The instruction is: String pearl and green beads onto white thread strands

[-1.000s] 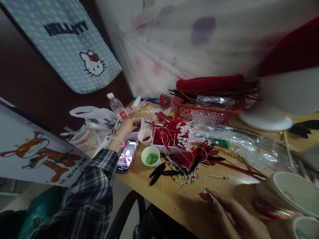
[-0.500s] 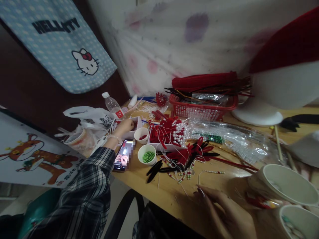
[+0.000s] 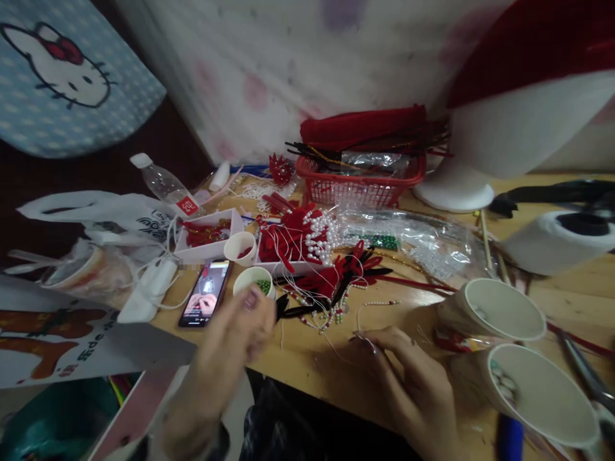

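My right hand (image 3: 408, 378) rests low over the table's front, thumb and forefinger pinched on a thin white thread. From those fingertips the thread leads up to a short bead string (image 3: 382, 303) of white beads with a few coloured ones, lying on the wood. My left hand (image 3: 235, 349), smeared by motion with fingers seemingly curled, is in front of a paper cup of green beads (image 3: 262, 286) and partly covers it. Whether it holds anything cannot be made out. Behind that cup stands a smaller cup of dark red beads (image 3: 246, 251).
A phone (image 3: 205, 294) lies at left beside a white box of red pieces (image 3: 211, 237). Red and black fuzzy pieces (image 3: 336, 275) with pearl strings fill the middle. A red basket (image 3: 360, 189) stands behind; two large paper cups (image 3: 504, 307) are at right.
My left hand has come back from the white box toward me, to the front of the green-bead cup. My right hand keeps its pinch on the thread. The view has shifted.
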`<state>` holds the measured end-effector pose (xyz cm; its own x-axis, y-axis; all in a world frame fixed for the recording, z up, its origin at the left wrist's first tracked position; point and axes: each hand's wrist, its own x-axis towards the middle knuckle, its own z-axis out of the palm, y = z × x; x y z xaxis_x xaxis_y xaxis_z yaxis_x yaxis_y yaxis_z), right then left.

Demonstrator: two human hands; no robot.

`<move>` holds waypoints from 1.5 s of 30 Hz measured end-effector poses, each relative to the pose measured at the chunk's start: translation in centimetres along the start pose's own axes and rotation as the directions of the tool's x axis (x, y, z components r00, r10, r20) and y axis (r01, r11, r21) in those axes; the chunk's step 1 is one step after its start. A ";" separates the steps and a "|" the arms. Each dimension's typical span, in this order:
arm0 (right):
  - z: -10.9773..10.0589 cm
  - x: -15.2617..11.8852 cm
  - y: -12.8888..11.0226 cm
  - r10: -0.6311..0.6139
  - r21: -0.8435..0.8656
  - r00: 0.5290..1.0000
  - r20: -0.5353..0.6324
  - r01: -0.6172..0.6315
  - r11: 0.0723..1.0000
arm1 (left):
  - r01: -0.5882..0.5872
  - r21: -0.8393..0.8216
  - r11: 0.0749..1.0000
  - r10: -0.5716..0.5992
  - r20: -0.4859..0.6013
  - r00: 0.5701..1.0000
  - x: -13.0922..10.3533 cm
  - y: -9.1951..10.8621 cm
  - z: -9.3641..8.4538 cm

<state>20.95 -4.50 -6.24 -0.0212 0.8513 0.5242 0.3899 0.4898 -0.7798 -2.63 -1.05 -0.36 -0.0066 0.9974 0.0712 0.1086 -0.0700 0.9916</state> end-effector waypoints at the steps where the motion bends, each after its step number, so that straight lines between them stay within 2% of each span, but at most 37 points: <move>1: 0.0 0.0 -0.1 0.006 0.012 1.000 0.010 -0.006 1.000 | 0.087 -0.159 0.983 -0.064 0.143 0.988 -1.2 -0.7 1.9; 3: -0.2 0.0 -0.5 0.006 0.029 1.000 0.030 -0.007 1.000 | 0.234 -0.367 0.900 -0.164 0.213 0.963 -2.6 -2.0 5.2; 5: -0.3 -0.1 -0.9 0.002 0.054 0.999 0.053 -0.005 0.999 | 0.351 -0.544 0.762 -0.292 0.195 0.936 -2.8 -2.7 7.5; 8: -0.5 -0.1 -1.6 -0.027 0.115 0.997 0.070 0.019 0.993 | 0.472 -0.706 0.528 -0.455 0.234 0.859 -2.4 -2.9 9.2; 10: -0.5 0.0 -2.1 -0.044 0.132 0.997 0.062 0.035 0.991 | 0.515 -0.739 0.435 -0.482 0.292 0.826 -2.3 -2.9 9.3; 12: -0.3 0.3 -2.3 -0.048 0.125 0.998 0.052 0.041 0.991 | 0.532 -0.748 0.396 -0.485 0.322 0.813 -2.6 -2.8 9.3; 19: 0.4 0.5 -2.5 -0.028 0.066 0.999 0.039 0.025 0.997 | 0.606 -0.713 0.352 -0.559 0.359 0.747 -3.0 -2.1 9.2; 22: 0.3 0.4 -2.5 -0.009 0.045 1.000 0.030 0.008 0.999 | 0.618 -0.709 0.339 -0.576 0.363 0.732 -2.9 -2.0 9.2; 27: 0.2 0.1 -2.5 0.032 0.042 0.999 0.036 -0.033 0.999 | 0.622 -0.699 0.354 -0.559 0.375 0.740 -3.2 -2.3 9.3; 30: 0.2 -0.1 -2.4 0.044 0.061 0.998 0.039 -0.046 0.997 | 0.610 -0.690 0.390 -0.526 0.377 0.763 -3.3 -2.4 9.3; 33: 0.0 -0.2 -2.4 0.064 0.092 0.997 0.048 -0.068 0.993 | 0.567 -0.656 0.498 -0.460 0.354 0.814 -3.3 -2.5 9.2; 36: -0.2 -0.2 -2.3 0.088 0.126 0.994 0.071 -0.097 0.987 | 0.464 -0.607 0.645 -0.381 0.270 0.884 -3.3 -2.7 9.1; 38: -0.3 -0.1 -2.2 0.075 0.129 0.993 0.090 -0.087 0.988 | 0.397 -0.578 0.713 -0.335 0.217 0.917 -3.4 -2.9 9.0; 45: -1.0 -0.2 -1.9 -0.012 0.136 0.989 0.148 -0.009 0.991 | 0.189 -0.382 0.905 -0.125 0.185 0.975 -3.6 -3.4 8.2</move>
<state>21.11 -5.74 -4.51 -0.1617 0.8639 0.4769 0.2614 0.5035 -0.8235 5.15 -4.28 -4.87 0.1642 0.9836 -0.0750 -0.2826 0.1198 0.9517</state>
